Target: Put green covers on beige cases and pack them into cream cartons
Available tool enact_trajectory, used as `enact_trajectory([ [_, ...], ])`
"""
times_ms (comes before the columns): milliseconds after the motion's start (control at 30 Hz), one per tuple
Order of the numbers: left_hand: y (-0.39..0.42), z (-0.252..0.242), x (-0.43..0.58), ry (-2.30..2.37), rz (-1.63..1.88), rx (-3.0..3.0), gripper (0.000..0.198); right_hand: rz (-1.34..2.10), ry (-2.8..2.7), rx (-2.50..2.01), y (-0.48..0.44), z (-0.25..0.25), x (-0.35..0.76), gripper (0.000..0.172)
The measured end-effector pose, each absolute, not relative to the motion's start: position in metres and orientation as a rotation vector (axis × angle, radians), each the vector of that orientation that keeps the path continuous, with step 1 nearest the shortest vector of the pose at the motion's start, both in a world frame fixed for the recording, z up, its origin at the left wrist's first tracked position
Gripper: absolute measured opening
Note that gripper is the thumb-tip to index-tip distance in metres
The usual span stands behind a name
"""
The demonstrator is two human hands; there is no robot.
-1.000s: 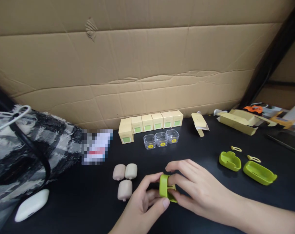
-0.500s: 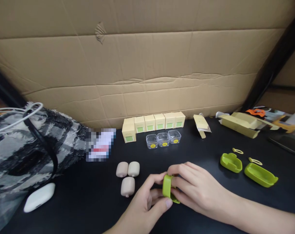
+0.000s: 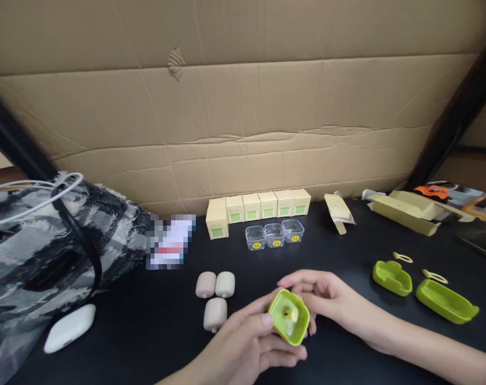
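My left hand [image 3: 251,337] holds a small green square shell [image 3: 285,334], like a case cover, with its hollow side tilted up towards me. A pale yellow bit and a dark hole show at the bottom of the hollow. Behind its upper right edge, my right hand [image 3: 323,297] has its fingers curled against the shell; some fingertips are hidden. To the right lie a green shell with a wavy rim [image 3: 391,278], a longer green shell [image 3: 447,302] and two pale yellow loops [image 3: 403,258]. Left of my hands sit three small rounded cases [image 3: 215,314], pinkish and cream.
Several small yellow boxes [image 3: 251,207] line the cardboard wall [image 3: 246,107]. Three clear plastic cups [image 3: 275,236] stand before them. Opened yellow packaging [image 3: 407,211] lies at the back right. At left are a white rounded object [image 3: 70,327] and a black-and-white fabric [image 3: 118,235].
The green shell has turned from edge-on to hollow side facing me. My right hand has shifted behind its upper right edge. The whole view has shifted slightly.
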State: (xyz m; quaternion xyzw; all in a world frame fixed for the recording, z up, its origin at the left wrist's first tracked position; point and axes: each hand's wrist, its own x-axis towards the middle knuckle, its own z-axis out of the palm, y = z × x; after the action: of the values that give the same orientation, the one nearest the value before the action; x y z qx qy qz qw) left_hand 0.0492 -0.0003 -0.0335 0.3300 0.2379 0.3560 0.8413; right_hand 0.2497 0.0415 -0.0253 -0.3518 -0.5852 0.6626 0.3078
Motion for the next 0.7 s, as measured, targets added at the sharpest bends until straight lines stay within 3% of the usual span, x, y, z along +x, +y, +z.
enact_trajectory([
  [133,0.001,-0.039,0.049,0.485,0.807,0.657,0.032,1.871,-1.398,-0.903,0.044,-0.031,0.249,0.046],
  [333,0.001,-0.032,0.049,0.508,0.76,0.637,0.038,1.903,-1.559,-0.769,0.042,-0.035,0.25,0.019],
  [467,-0.001,-0.028,0.049,0.495,0.727,0.626,0.044,1.727,-1.667,-0.745,0.04,-0.041,0.25,0.021],
  [700,-0.001,-0.031,0.048,0.447,0.655,0.549,0.036,1.332,-1.893,-0.815,0.03,-0.037,0.248,0.026],
])
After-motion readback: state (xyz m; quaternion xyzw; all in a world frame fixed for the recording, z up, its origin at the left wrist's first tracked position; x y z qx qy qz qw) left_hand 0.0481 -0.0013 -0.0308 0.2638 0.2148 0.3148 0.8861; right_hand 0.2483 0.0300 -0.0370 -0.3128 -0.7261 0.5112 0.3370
